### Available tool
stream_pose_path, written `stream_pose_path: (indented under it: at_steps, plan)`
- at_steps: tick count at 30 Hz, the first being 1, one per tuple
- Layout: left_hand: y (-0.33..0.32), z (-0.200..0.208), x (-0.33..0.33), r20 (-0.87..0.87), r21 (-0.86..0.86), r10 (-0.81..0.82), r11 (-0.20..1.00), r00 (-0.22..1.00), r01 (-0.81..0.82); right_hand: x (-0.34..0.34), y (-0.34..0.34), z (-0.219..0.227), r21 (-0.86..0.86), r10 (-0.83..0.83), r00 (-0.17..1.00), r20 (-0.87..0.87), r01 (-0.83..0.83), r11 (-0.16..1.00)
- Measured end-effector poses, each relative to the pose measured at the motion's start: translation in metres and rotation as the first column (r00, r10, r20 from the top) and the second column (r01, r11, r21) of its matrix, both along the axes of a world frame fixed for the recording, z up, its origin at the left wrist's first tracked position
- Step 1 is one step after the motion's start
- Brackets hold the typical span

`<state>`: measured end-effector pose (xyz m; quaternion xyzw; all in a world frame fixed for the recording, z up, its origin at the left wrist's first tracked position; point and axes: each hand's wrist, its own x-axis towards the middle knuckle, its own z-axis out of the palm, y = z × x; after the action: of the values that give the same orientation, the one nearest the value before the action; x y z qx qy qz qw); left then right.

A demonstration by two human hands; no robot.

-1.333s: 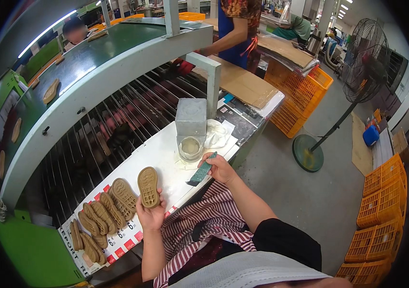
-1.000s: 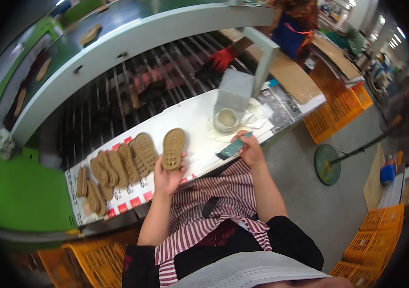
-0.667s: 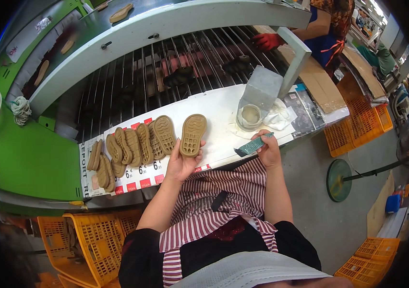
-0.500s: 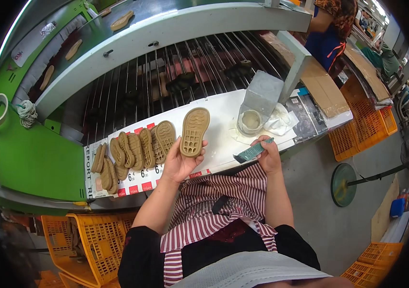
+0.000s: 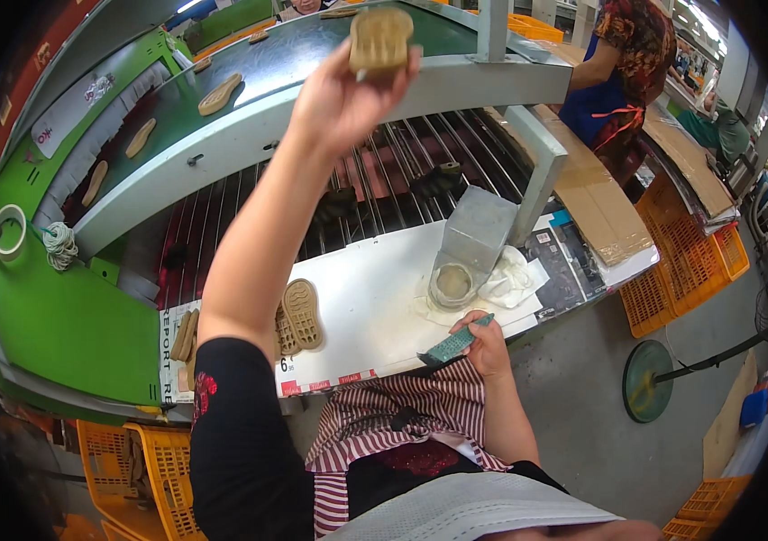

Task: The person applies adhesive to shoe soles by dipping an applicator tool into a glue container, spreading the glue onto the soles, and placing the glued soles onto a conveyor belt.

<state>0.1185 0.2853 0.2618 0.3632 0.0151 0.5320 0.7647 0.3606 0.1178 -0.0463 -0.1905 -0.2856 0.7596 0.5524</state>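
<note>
My left hand [image 5: 341, 106] is raised far forward at the green conveyor belt. It grips a tan shoe sole [image 5: 380, 41] by its lower end, lattice side toward me. Near the front edge of the white board [image 5: 375, 270], my right hand [image 5: 490, 350] is closed on a flat teal brush [image 5: 458, 343] with a dark tip pointing left. Just beyond it stands a cloudy cup [image 5: 452, 285] beside a grey block-shaped container [image 5: 489, 224] and a crumpled white cloth [image 5: 508, 278]. More tan soles [image 5: 301, 314] lie at the left, partly hidden by my left arm.
Several soles [image 5: 220, 94] rest on the green belt [image 5: 289, 56] behind a pale metal rail [image 5: 240, 126]. Metal rods [image 5: 375, 180] span the gap below. A tape roll [image 5: 9, 233] sits on the green machine. At right are cardboard [image 5: 596, 194], orange crates [image 5: 677, 261] and another person [image 5: 627, 81].
My left hand has lifted the sole up and forward from above the board to the belt. My right hand with the brush has shifted slightly left and nearer me. The view has tilted forward.
</note>
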Motion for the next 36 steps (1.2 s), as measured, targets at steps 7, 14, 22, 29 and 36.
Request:
stream_pose_path:
  at_steps: [7,14,22,29,36]
  plan:
    - [0.058,0.002,-0.033,-0.11,-0.159,0.227,0.957,0.968,-0.243,-0.021,0.016,-0.023,-0.007,-0.032,0.999,0.008,0.032,0.999]
    - [-0.09,-0.132,-0.137,-0.784,0.591,0.608,0.793,0.129,-0.148,-0.028,0.015,-0.038,-0.001,0.01,0.997,0.077,-0.01,1.0]
    - [-0.195,-0.249,-0.166,-0.807,0.509,0.318,0.802,-0.498,-0.312,-0.033,-0.007,-0.046,0.036,-0.038,0.996,0.077,0.036,0.999]
    - [-0.194,-0.288,-0.139,-0.624,0.63,0.334,0.75,-0.707,-0.202,-0.038,-0.011,-0.055,0.043,-0.111,0.985,0.129,0.106,0.993]
    - [-0.182,-0.312,-0.147,-0.647,0.706,0.41,0.642,-0.643,-0.301,-0.037,0.018,-0.037,0.11,-0.289,0.941,0.174,0.273,0.956]
